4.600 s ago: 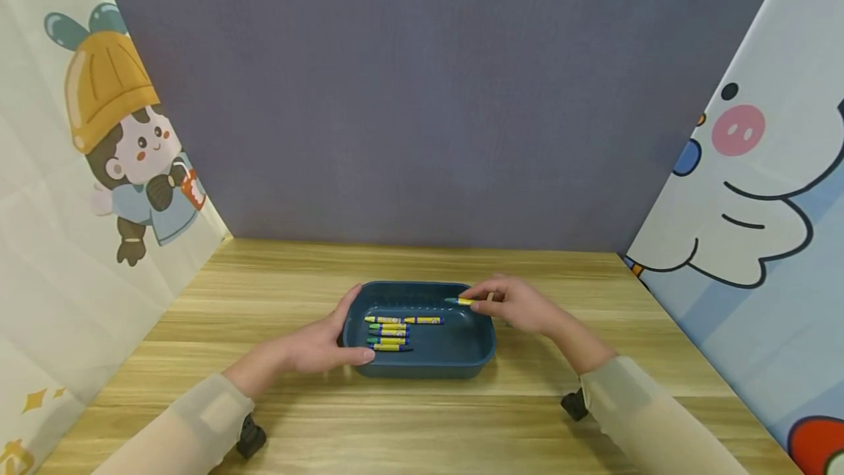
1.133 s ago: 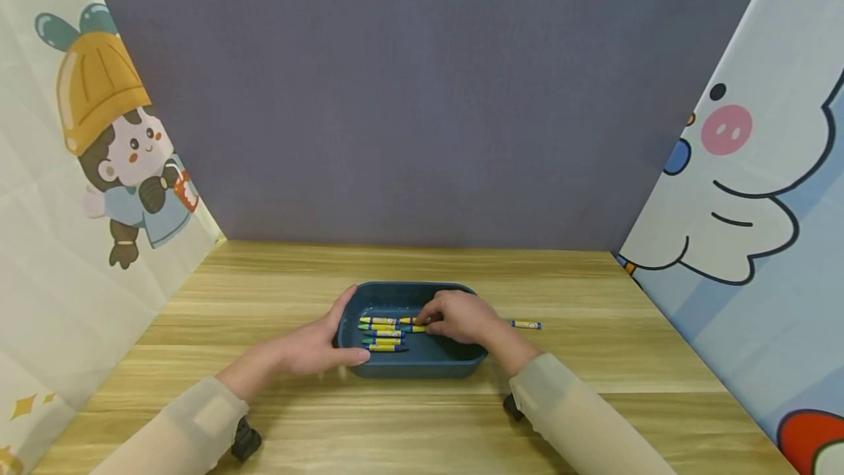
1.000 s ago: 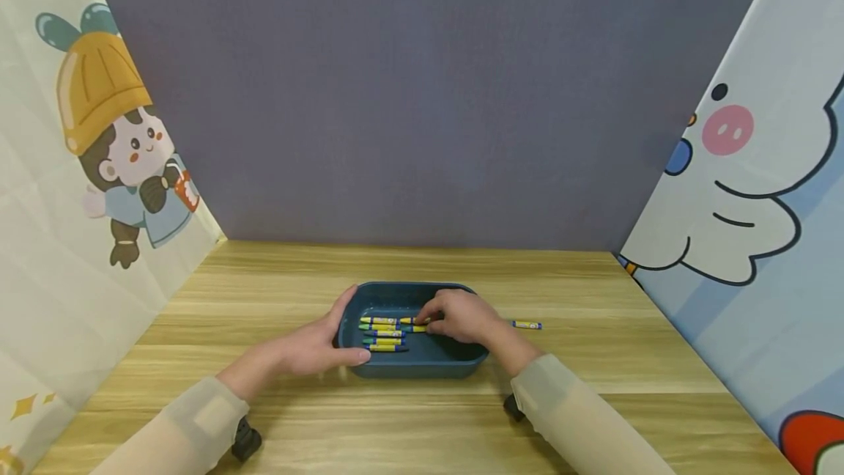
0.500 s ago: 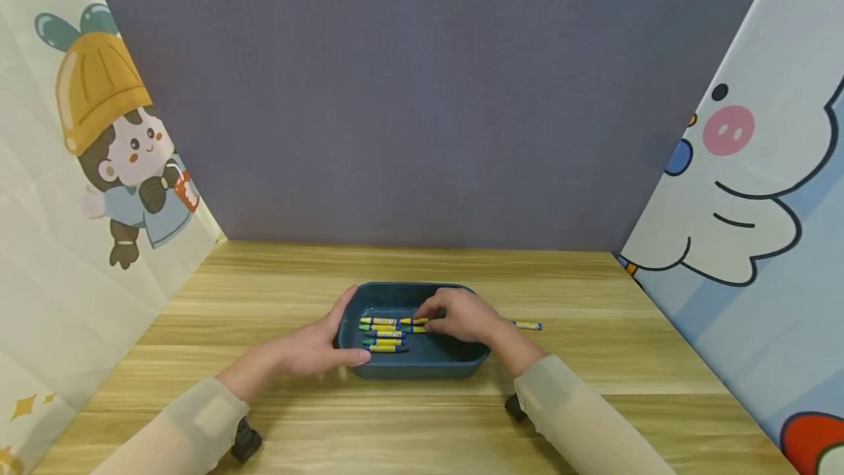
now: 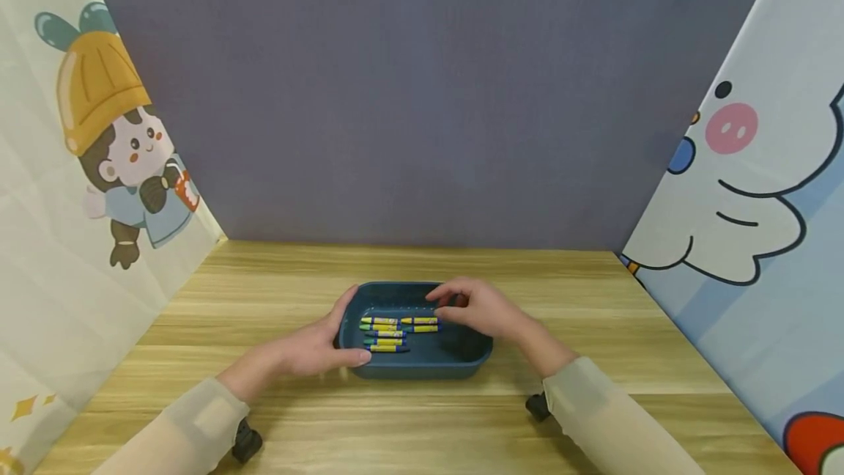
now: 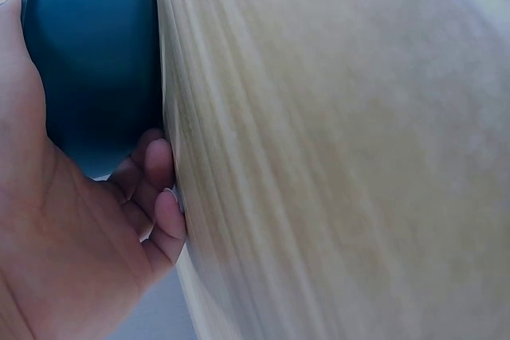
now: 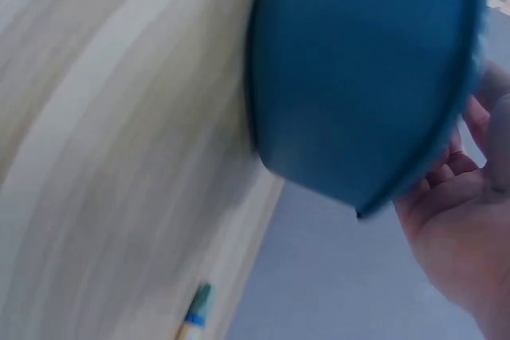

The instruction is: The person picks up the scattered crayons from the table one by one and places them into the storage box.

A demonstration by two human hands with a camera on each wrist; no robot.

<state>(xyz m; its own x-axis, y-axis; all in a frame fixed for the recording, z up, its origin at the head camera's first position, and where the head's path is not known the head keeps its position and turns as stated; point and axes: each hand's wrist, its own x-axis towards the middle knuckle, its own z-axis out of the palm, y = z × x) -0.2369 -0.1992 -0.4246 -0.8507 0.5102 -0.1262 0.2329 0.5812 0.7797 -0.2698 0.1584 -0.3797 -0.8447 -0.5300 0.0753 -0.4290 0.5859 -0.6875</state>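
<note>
A dark blue plastic tray [image 5: 422, 370] sits on the table in the head view. My left hand [image 5: 319, 343] grips its left end, thumb over the front rim; the left wrist view shows fingers curled by the tray's lower edge. Inside lie several crayons in yellow and blue wrappers. Most form a stack of rows at the left, and two, a yellow-tipped crayon [image 5: 420, 321] and a green-tipped crayon [image 5: 425, 328], lie right of them. Over the tray's right part hovers my right hand [image 5: 484, 308], thumb and fingers apart, holding nothing.
On the wood-grain table [image 5: 316, 424], a loose crayon [image 7: 195, 316] lies right of the tray; my right forearm hides it in the head view. A grey panel [image 5: 422, 108] stands behind, with cartoon-printed sheets [image 5: 732, 240] at both sides.
My right hand has laid the green-tipped crayon below the yellow-tipped one, let go, and drawn back up and right. Its forearm now covers the loose crayon. My left hand stays on the tray.
</note>
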